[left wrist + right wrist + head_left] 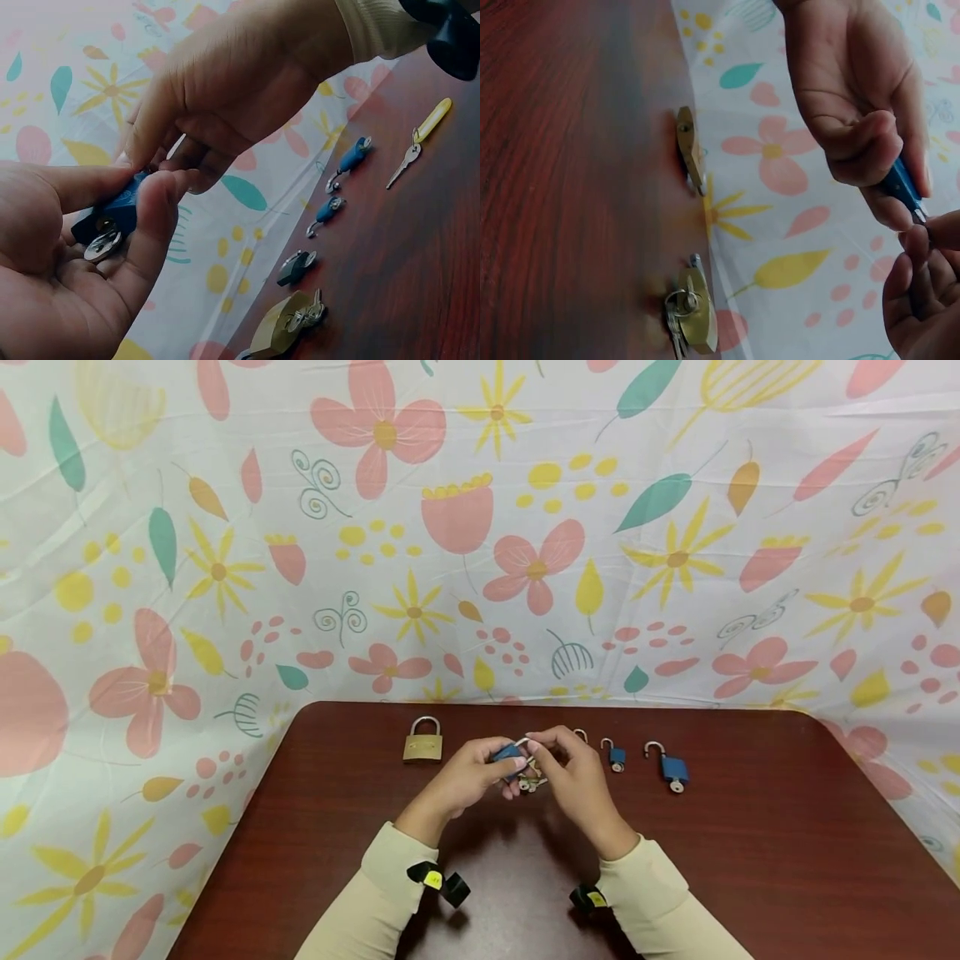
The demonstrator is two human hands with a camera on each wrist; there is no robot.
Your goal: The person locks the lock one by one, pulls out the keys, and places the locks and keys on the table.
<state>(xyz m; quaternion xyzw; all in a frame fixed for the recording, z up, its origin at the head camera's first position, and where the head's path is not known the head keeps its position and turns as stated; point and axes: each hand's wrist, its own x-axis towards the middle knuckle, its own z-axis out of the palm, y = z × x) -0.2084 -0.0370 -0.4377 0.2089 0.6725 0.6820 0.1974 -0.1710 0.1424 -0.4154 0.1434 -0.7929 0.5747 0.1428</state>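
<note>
A blue padlock [507,761] is held above the table between both hands. My left hand [468,775] grips its body, thumb across one face, and a key [103,246] sticks out of its bottom. With its fingertips, my right hand [576,777] pinches the shackle end; the shackle [921,214] is mostly covered, so I cannot tell whether it is open. Behind the hands lies a brass padlock [699,315] with several keys on a ring. A dark padlock [298,268] is beside it, largely hidden by my right hand in the head view.
A brass padlock [423,747] with its shackle closed lies to the left. To the right are a small blue padlock [617,758] and a larger blue padlock [675,769], shackles open, keys inserted. A key with a yellow tag [433,120] lies on the table [787,843].
</note>
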